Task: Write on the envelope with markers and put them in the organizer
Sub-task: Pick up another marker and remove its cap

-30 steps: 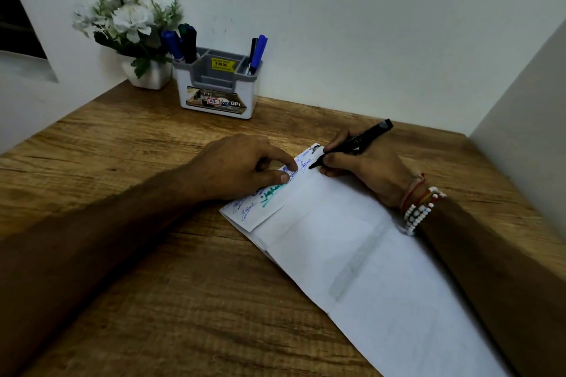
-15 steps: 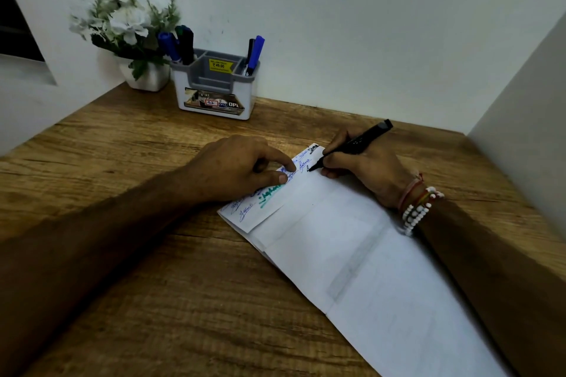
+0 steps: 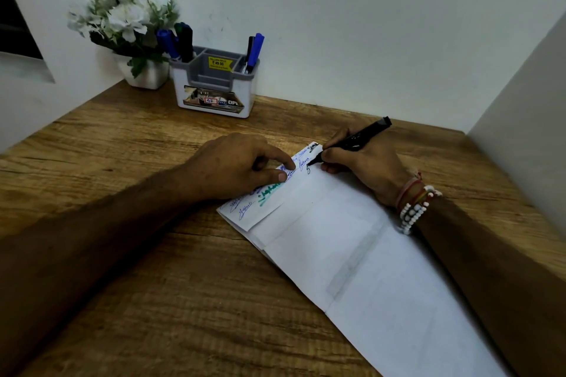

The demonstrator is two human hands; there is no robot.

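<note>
A long white envelope [image 3: 361, 254] lies diagonally on the wooden desk [image 3: 122, 162], its far flap covered with blue, green and black writing. My right hand [image 3: 364, 162] grips a black marker [image 3: 355, 139] whose tip touches the flap near its far corner. My left hand [image 3: 242, 165] presses the flap down with thumb and forefinger. A grey and white organizer [image 3: 214, 86] stands at the back by the wall. It holds blue and dark markers [image 3: 176, 41] in its left slot and a blue marker [image 3: 255, 50] with a black pen in its right slot.
A white pot of white flowers [image 3: 122, 27] stands left of the organizer. White walls close the desk at the back and on the right [image 3: 520, 101]. Beaded bracelets [image 3: 413, 205] circle my right wrist.
The marker tip has shifted slightly down the flap and a new black stroke shows under it. My left hand keeps its place on the flap.
</note>
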